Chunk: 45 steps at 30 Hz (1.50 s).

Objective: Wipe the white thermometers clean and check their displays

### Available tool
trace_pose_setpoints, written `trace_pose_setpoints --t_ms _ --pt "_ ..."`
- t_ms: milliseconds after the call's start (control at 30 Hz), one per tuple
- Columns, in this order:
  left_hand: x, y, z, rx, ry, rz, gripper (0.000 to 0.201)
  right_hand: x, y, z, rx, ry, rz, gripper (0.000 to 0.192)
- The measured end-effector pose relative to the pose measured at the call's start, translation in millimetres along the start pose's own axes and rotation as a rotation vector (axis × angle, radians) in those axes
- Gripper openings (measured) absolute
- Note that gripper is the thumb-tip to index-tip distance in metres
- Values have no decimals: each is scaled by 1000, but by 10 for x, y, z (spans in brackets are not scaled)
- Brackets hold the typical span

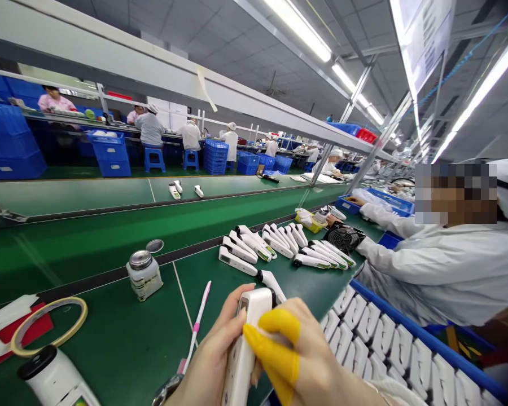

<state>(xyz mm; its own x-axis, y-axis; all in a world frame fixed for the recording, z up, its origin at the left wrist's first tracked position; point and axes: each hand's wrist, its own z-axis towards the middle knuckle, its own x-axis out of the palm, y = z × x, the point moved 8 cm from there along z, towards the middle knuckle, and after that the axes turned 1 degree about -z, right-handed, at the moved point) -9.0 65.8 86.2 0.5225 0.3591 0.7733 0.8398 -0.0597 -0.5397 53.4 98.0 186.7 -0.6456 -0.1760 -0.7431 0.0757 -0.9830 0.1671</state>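
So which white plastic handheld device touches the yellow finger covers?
The front-centre white device gripped in the left hand; the yellow finger covers touch no other.

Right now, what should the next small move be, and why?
Perhaps a short, light stroke along the white device with the right hand: its yellow-covered fingertips appear to touch the device, while the left hand grips it and could hold it steady.

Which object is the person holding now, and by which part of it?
A white handheld device: the left hand grips its upper body. The right hand, in yellow finger covers, touches near its head.
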Motion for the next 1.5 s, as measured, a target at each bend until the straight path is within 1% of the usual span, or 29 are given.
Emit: trace_pose_setpoints --t_ms 33,67,133,167,267,300,367,433,500,567,633,700,767,833,900,967,1000,1067,1133,1167,1200,1233,1267,1367,1400,1433,1500 --pt "-6 14 3 -13 -1 -10 44 17 15 -1 -18 14 16 14" --pt "-6 21 8 -18 5 -15 44 11 15 0 -17 1 7 15" --pt "2 13 21 1 21 -12 45 -16 -8 3 14 -42 -62 19" --pt "-1 13 27 4 17 -3 45 -12 -18 4 25 -42 -74 21" --pt "-23 38 43 -30 -28 -2 42 45 -19 9 -6 16 7 17" --pt "-19 38 47 -34 -32 -10 42 45 -30 10 -11 13 14 17" --pt "0 14 56 -10 -19 -8 42 11 -86 12 30 -35 -46 21" --pt "-18 -7 61 15 -33 5 42 32 -101 1 62 -32 -85 20" --pt "-88 -14 61 26 -91 -22 42 119 -23 -34 39 11 -29 20" --pt "-144 8 60 6 -122 -88 44 226 105 -103 -15 30 57 32" --pt "-155 33 66 -23 -107 -134 47 314 205 -188 -56 10 124 40" --pt "-138 31 76 -26 -75 -129 47 363 269 -252 -106 -16 165 42" --pt "-107 6 84 -1 -49 -110 46 326 293 -259 -157 -54 177 43" --pt "-79 -15 83 23 -44 -119 45 281 268 -200 -158 -17 141 41" --pt "-72 -24 71 35 -69 -131 43 273 204 -126 -96 74 87 34" --pt "-74 -34 60 36 -92 -125 43 299 169 -104 -38 125 79 35" --pt "-73 -53 57 40 -94 -108 43 317 187 -118 -41 114 109 40" --pt "-85 -147 55 80 -100 -60 40 358 276 -185 -113 45 206 51" --pt "-118 -335 42 178 -122 -14 35 419 353 -274 -216 3 259 49" --pt "-145 -447 27 233 -144 -3 32 469 335 -307 -222 14 251 44" --pt "-182 -553 8 280 -173 -4 29 518 258 -326 -180 29 226 36" --pt "-221 -648 -14 313 -204 -13 26 581 123 -342 -94 62 203 29" --pt "-259 -728 -38 339 -232 -23 24 657 -56 -366 18 106 187 26" --pt "-345 -852 -95 355 -299 -48 18 962 -709 -567 393 251 233 37" --pt "-358 -866 -107 357 -309 -52 17 1036 -945 -668 522 236 238 41" --pt "-367 -867 -113 352 -315 -51 16 1077 -1205 -803 693 179 218 44" --pt "-402 -849 -113 340 -344 -39 19 1128 -1582 -1067 903 88 140 54"
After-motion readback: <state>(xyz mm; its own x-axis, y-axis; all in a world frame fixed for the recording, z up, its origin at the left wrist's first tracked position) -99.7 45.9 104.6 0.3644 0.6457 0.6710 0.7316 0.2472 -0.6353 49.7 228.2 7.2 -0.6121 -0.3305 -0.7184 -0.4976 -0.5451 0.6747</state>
